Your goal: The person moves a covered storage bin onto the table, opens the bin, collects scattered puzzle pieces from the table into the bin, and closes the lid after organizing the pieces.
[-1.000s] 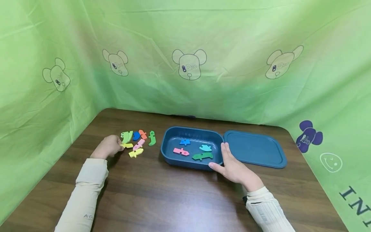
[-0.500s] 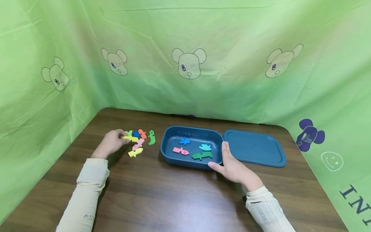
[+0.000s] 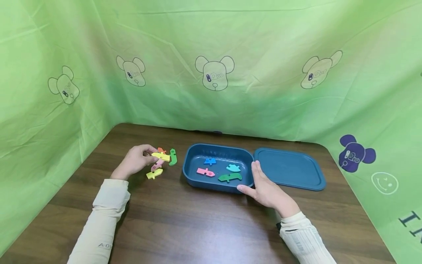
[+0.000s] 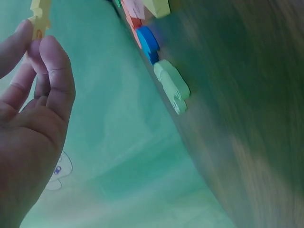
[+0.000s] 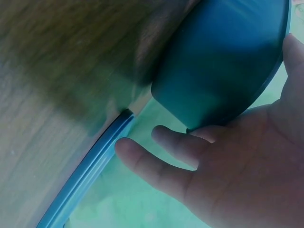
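Observation:
My left hand pinches a yellow puzzle piece between thumb and fingertips, held up over the loose pieces. In the left wrist view the same yellow piece points away from the fingertips. Beneath it on the table lie a pink piece, an orange piece, a green piece and another yellow piece. My right hand touches the right end of a blue box, its fingers straight and thumb at the front corner.
Inside the box lie a blue piece, a pink one, a turquoise one and a green one. Its lid lies flat to the right. The left wrist view also shows a light green piece and a blue piece.
My left hand has lifted the yellow piece from the left side of the pile and carried it rightward over the other pieces. The right hand and the box stay put.

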Tool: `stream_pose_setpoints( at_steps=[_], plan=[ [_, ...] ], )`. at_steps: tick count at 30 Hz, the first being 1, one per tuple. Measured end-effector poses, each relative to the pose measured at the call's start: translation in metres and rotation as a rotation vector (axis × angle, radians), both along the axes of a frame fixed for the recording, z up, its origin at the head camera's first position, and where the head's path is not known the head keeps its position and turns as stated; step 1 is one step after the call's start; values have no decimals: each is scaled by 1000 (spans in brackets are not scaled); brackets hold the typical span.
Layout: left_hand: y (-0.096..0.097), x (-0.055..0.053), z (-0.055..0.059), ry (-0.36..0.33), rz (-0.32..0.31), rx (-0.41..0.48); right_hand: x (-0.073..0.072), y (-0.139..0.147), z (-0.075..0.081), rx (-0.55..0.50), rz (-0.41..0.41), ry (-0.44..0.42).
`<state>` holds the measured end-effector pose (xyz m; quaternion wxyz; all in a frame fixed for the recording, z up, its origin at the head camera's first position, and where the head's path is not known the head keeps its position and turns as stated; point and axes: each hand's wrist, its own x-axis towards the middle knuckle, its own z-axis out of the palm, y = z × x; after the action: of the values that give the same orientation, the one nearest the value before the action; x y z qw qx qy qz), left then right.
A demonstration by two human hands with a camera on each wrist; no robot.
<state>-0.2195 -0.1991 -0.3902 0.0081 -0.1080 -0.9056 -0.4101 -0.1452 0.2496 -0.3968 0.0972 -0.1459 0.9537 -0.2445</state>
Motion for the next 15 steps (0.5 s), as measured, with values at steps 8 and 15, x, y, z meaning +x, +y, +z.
stream_pose_setpoints(
  at_steps=[8, 15],
  plan=[
    [19, -2, 1, -39, -22, 109, 0, -1, 0, 3, -6, 0],
    [36, -5, 2, -117, -67, 223, 1, -1, 1, -8, -7, 9]
  ],
)
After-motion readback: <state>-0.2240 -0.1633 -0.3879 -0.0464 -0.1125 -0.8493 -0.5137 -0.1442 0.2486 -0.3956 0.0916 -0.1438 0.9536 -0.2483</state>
